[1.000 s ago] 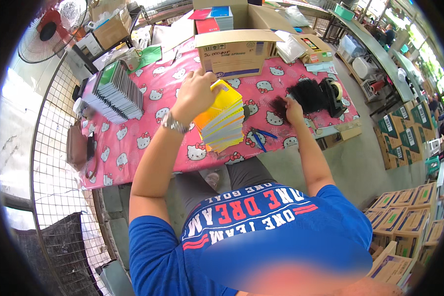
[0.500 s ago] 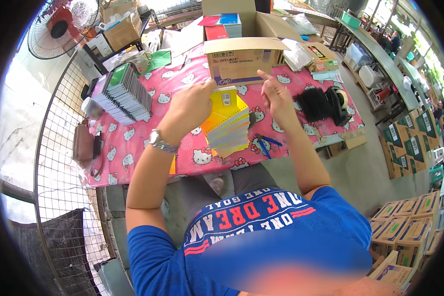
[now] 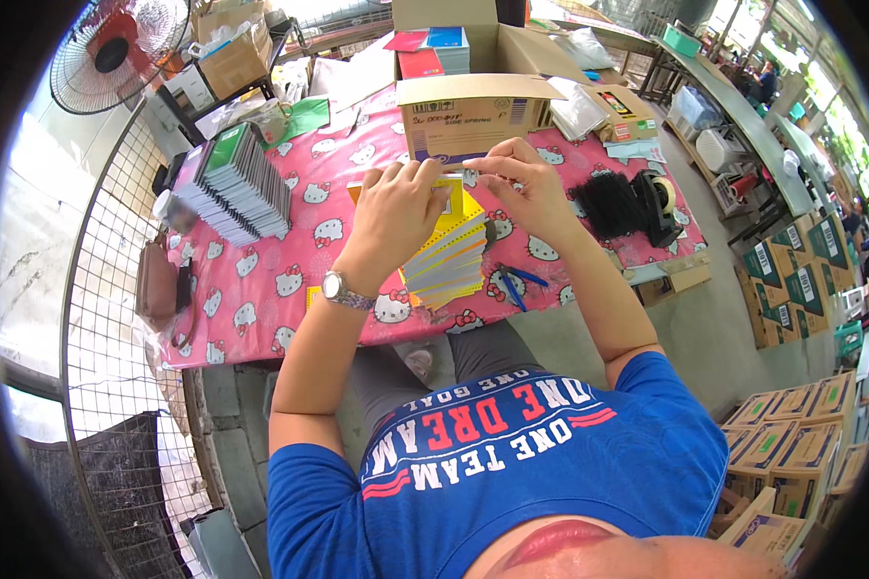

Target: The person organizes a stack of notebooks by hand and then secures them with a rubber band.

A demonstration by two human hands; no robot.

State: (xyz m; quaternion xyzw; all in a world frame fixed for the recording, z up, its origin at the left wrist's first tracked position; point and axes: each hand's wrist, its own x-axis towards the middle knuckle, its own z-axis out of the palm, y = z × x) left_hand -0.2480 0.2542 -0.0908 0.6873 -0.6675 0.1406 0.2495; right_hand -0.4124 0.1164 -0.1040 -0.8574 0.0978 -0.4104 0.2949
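Observation:
In front of me stands a fanned stack of yellow-covered sheets (image 3: 446,259) with punched holes along their edges. My left hand (image 3: 396,214), a watch on its wrist, is closed on a yellow notebook (image 3: 451,193) held just above that stack. The fingers cover most of this notebook. At its right end my right hand (image 3: 531,188) makes a pinch with thumb and forefinger; a small dark bit shows at the fingertips, too small to name. Blue-handled pliers (image 3: 523,282) lie on the pink tablecloth (image 3: 357,261) to the right of the stack.
A tall stack of spiral notebooks (image 3: 246,183) stands at left. Behind my hands is an open cardboard box (image 3: 473,116) with notebooks (image 3: 444,53) inside. To the right lie a black bristly bundle (image 3: 603,207) and a tape dispenser (image 3: 658,207). A brown pouch (image 3: 154,280) sits near the left edge.
My left hand has taken hold of a yellow notebook and holds it over the stack. My right hand has moved left to the notebook's end and closed into a pinch.

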